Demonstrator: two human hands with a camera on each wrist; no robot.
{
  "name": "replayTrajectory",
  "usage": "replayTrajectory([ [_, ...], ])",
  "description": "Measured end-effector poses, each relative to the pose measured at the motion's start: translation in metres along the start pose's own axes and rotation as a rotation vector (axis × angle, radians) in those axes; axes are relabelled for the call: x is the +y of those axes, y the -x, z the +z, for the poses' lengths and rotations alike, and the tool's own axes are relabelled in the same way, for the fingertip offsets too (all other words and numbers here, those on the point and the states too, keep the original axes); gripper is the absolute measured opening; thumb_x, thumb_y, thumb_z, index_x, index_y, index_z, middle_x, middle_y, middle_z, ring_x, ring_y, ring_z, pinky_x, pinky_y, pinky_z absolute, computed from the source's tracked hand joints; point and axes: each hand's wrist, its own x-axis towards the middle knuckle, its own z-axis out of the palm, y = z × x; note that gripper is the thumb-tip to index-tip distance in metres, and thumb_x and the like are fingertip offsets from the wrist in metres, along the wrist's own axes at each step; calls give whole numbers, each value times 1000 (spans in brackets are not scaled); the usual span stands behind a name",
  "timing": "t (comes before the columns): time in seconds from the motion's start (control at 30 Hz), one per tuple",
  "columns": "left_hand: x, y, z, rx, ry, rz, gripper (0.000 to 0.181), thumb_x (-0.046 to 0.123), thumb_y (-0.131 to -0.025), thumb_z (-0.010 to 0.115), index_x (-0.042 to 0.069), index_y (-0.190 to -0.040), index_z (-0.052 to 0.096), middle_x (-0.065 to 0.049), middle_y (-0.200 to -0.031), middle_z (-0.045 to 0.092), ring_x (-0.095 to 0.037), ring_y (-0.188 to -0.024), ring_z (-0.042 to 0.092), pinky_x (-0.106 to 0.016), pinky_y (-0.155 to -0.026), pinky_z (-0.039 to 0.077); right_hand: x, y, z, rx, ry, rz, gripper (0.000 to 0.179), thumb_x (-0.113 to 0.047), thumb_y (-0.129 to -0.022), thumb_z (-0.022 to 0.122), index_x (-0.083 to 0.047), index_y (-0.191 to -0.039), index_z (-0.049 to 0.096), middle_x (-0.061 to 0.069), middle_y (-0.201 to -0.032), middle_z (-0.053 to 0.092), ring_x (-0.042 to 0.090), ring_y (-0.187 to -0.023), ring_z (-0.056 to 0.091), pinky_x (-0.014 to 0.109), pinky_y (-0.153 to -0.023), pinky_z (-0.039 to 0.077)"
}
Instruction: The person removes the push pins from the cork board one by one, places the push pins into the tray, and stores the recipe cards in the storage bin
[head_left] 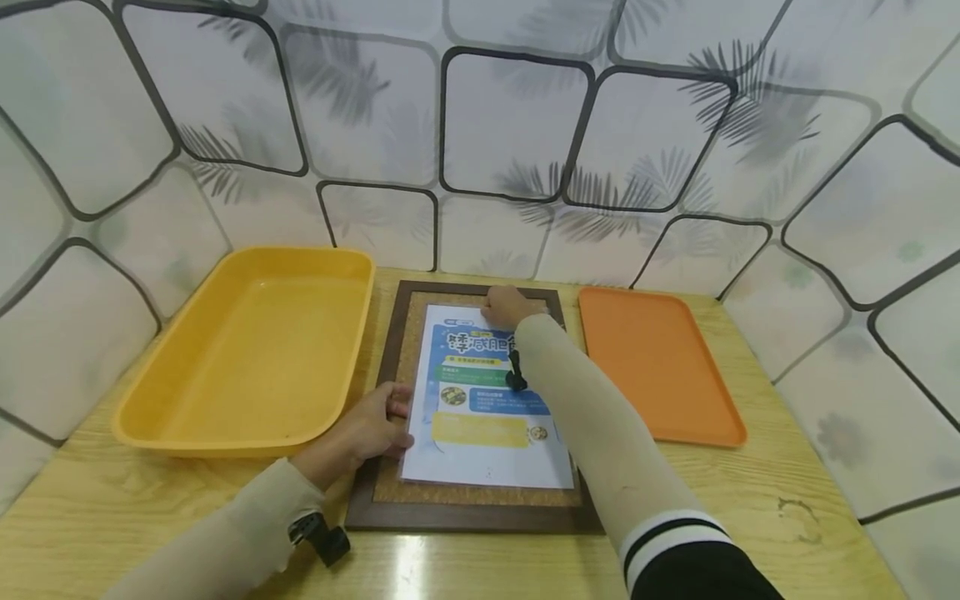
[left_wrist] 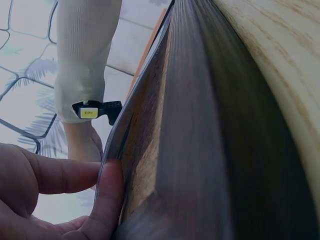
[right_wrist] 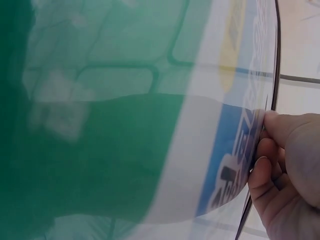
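A glossy printed sheet (head_left: 491, 467) in blue, green and yellow lies over a brown-framed cork board (head_left: 472, 517) in the head view. My left hand (head_left: 378, 423) pinches the sheet's left edge between thumb and finger; its wrist view shows this edge lifted off the cork (left_wrist: 147, 170). At the top edge, my right hand (head_left: 510, 307) grips the sheet with thumb and curled fingers, as the right wrist view shows. My right forearm covers the sheet's upper right part in the head view.
To the left stands a deep yellow tray (head_left: 247, 350). A flat orange tray (head_left: 660, 367) lies right of the board. Both rest on the wooden table (head_left: 795, 475), which backs onto a patterned wall (head_left: 510, 125).
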Motion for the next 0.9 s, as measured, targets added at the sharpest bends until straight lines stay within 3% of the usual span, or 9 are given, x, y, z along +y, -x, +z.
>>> replayTrajectory([
  [0.37,-1,0,-1,5,25,4,73,-26,-73,62,-2,-139,39,-22,-112,47,-29,-82,57,-38,-59,57,-4,0,0,-36,52,18,38,-14,-101,46,-11,-63,38,1,-60,32,15,-55,34,31,-58,35],
  [0.5,-2,-1,-1,2,21,-2,74,-26,-73,62,-2,-140,39,-23,-114,47,-30,-83,57,-38,-59,57,-3,-1,0,-33,79,6,34,-13,-101,44,-10,-67,42,1,-65,37,16,-60,38,32,-64,39],
  [0.9,-1,1,-1,0,15,4,73,-24,-74,63,-2,-139,39,-22,-113,47,-29,-85,57,-38,-61,57,6,0,1,-25,-59,15,25,-14,-100,44,-11,-75,50,1,-68,44,14,-60,39,31,-61,37],
])
